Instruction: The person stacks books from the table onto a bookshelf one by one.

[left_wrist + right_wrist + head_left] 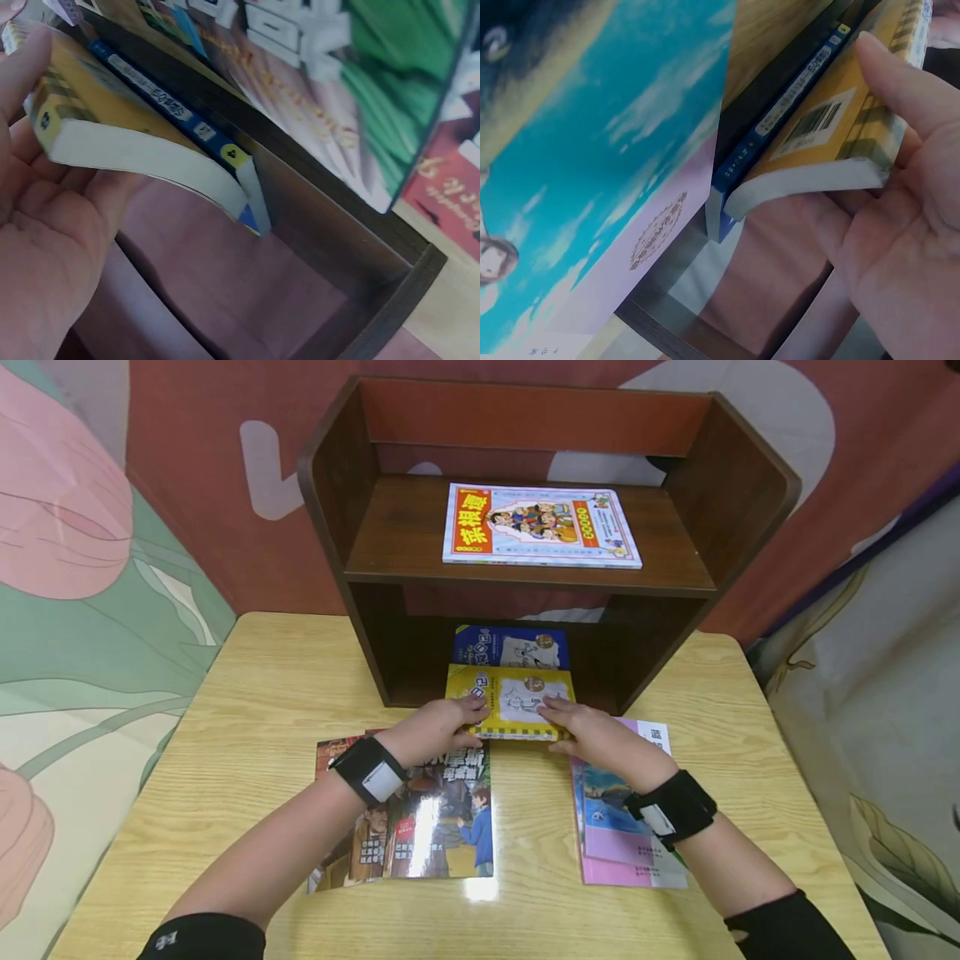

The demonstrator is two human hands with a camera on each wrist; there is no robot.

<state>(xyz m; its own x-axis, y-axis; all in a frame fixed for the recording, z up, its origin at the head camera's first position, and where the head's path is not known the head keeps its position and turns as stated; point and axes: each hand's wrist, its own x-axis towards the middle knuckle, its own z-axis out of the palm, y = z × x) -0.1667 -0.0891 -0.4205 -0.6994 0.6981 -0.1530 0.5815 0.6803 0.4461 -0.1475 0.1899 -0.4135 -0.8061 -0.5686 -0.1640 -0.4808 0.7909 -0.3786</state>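
Both hands hold a yellow paperback book [517, 681] at the front of the shelf's lower compartment. My left hand [442, 727] grips its left side, and my right hand [592, 735] grips the right side. In each wrist view the thumb lies on one face of the book and the fingers on the other; the book bows a little, and a barcode shows in the right wrist view. A blue book [468, 643] lies on the lower shelf board behind the yellow one, which partly covers it. In the left wrist view the yellow book rests against the blue book's spine [161, 97].
A dark brown two-tier bookshelf [525, 578] stands at the table's back, with a white-and-red comic book [540, 527] on its upper board. Glossy dark-covered books [435, 827] lie left of centre on the wooden table [247, 718], and pink-and-blue books [622, 868] lie to the right.
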